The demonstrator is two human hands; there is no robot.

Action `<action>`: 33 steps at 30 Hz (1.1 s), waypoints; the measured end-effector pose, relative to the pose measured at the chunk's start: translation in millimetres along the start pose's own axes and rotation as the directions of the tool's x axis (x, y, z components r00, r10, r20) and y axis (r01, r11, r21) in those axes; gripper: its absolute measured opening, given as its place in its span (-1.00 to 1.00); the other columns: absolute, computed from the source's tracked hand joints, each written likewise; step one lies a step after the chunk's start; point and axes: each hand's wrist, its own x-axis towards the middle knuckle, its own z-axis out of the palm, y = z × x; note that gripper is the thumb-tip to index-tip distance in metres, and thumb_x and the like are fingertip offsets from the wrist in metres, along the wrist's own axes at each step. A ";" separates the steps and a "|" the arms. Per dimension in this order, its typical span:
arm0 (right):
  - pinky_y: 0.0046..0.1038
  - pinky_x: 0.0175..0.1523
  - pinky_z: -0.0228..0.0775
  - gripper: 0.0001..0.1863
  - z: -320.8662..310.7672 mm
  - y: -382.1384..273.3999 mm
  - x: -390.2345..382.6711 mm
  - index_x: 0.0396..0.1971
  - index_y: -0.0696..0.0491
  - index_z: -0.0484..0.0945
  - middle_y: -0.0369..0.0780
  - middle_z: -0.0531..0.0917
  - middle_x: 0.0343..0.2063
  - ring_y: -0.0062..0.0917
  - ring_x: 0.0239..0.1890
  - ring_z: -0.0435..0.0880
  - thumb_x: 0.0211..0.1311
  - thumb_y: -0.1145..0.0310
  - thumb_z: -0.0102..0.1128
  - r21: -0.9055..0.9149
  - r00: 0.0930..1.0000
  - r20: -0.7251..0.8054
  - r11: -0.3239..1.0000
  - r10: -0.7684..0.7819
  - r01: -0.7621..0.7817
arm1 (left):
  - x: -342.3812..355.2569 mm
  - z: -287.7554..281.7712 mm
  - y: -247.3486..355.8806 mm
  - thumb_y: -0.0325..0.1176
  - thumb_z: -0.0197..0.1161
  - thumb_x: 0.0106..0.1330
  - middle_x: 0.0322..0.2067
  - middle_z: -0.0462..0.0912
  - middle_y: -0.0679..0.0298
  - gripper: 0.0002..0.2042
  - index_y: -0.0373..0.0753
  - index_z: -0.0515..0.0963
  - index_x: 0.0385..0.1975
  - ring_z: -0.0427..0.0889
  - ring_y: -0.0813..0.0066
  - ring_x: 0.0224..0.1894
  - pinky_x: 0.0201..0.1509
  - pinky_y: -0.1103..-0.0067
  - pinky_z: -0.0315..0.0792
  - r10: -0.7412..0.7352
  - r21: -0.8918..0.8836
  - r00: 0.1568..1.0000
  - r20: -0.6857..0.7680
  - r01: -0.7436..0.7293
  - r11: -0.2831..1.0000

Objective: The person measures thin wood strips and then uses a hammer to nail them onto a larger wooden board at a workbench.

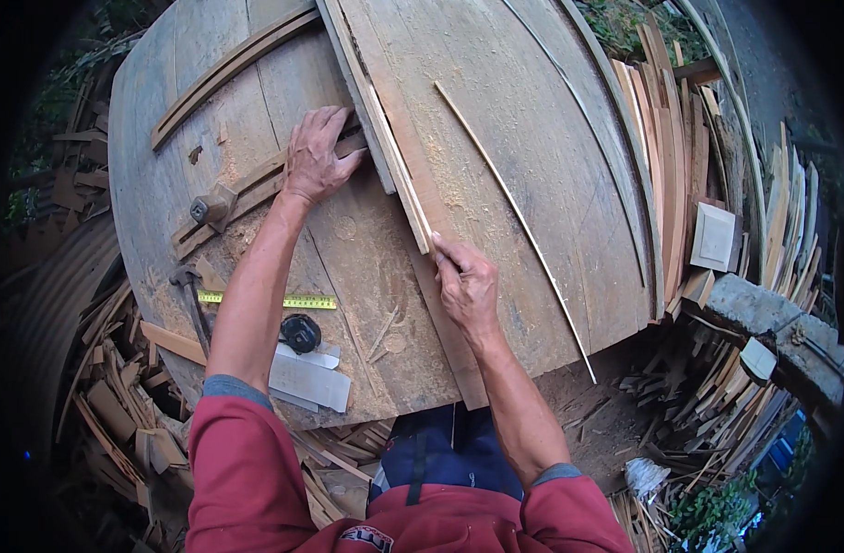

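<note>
My right hand (466, 284) is closed, its thumb and fingers pinching the near end of a thin, pale wooden strip (405, 180). The strip runs away along the edge of a grey board (357, 78), beside a long flat brown plank (437, 276). To the left, my left hand (318, 152) is curled over the end of a slotted wooden bar (256, 195), close against the grey board; its fingertips are partly hidden. A block with a dark metal end (210, 207) sits on that bar.
A second slotted bar (228, 74) lies farther off. Near my left forearm are a hammer (193, 304), a yellow tape measure (302, 332) with its blade out and a metal sheet (309, 380). Another thin strip (514, 217) lies rightward. Wood offcuts (118, 415) surround the sawdust-covered table (569, 166).
</note>
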 end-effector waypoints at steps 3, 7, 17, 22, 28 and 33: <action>-0.42 -0.25 0.53 -0.81 4.7 -3.1 9.0 -0.19 0.17 0.72 -0.12 0.72 -0.43 -0.39 -0.41 0.70 0.24 0.56 0.20 0.003 1.000 0.009 1.000 -0.010 0.010 | -1.1 3.9 -3.9 -0.24 0.41 -0.01 0.08 0.51 0.08 -0.36 -0.31 0.46 0.14 0.45 0.10 0.16 0.27 0.30 0.32 0.000 0.015 1.000 -0.011 0.000 1.000; -0.41 -0.27 0.53 -0.80 -0.4 -3.8 8.0 -0.16 0.18 0.70 -0.09 0.71 -0.42 -0.35 -0.42 0.70 0.25 0.57 0.19 0.000 1.000 0.028 1.000 0.011 -0.011 | 2.0 3.3 -4.0 -0.20 0.43 -0.02 0.08 0.52 0.16 -0.36 -0.25 0.48 0.13 0.44 0.16 0.17 0.24 0.30 0.32 0.014 0.033 1.000 -0.026 -0.013 0.999; -0.55 -0.39 0.49 -0.70 -66.6 -20.7 -77.0 0.07 0.25 0.55 -0.14 0.69 -0.37 -0.60 -0.48 0.64 0.39 0.55 0.04 0.155 0.957 0.019 0.944 0.291 -0.290 | -0.3 8.8 -4.8 -0.22 0.45 0.02 0.13 0.51 0.14 -0.37 -0.26 0.47 0.15 0.44 0.14 0.19 0.27 0.31 0.32 0.014 0.023 0.999 -0.032 -0.014 1.000; -0.58 -0.41 0.52 -0.69 -128.6 6.8 -28.7 0.10 0.31 0.51 -0.11 0.69 -0.34 -0.61 -0.43 0.68 0.44 0.50 0.02 0.368 0.916 0.000 0.852 0.401 -0.373 | -3.0 16.2 -14.6 -0.27 0.38 0.14 0.16 0.48 0.05 -0.41 -0.29 0.43 0.21 0.43 0.05 0.22 0.34 0.33 0.31 0.067 0.055 0.997 -0.029 -0.066 0.996; -0.38 -0.10 0.64 -0.60 -189.6 18.7 26.2 0.08 0.28 0.54 0.01 0.71 -0.17 -0.33 -0.22 0.75 0.37 0.33 0.18 -0.439 0.997 -0.058 0.896 0.047 -0.068 | 1.1 27.1 -37.8 -0.31 0.34 0.19 0.22 0.45 0.00 -0.40 -0.32 0.39 0.26 0.39 0.04 0.30 0.41 0.32 0.25 0.095 0.089 0.995 -0.017 -0.093 0.992; -0.20 0.05 0.47 -0.41 -53.9 -14.4 1.5 0.11 0.21 0.52 0.01 0.62 -0.15 -0.18 -0.04 0.61 0.16 0.15 0.33 -0.384 0.917 -0.109 0.867 -0.383 0.317 | -0.4 25.9 -35.8 -0.32 0.36 0.15 0.19 0.47 -0.02 -0.39 -0.33 0.40 0.24 0.41 0.01 0.26 0.39 0.30 0.27 0.103 0.065 0.995 -0.007 -0.102 0.993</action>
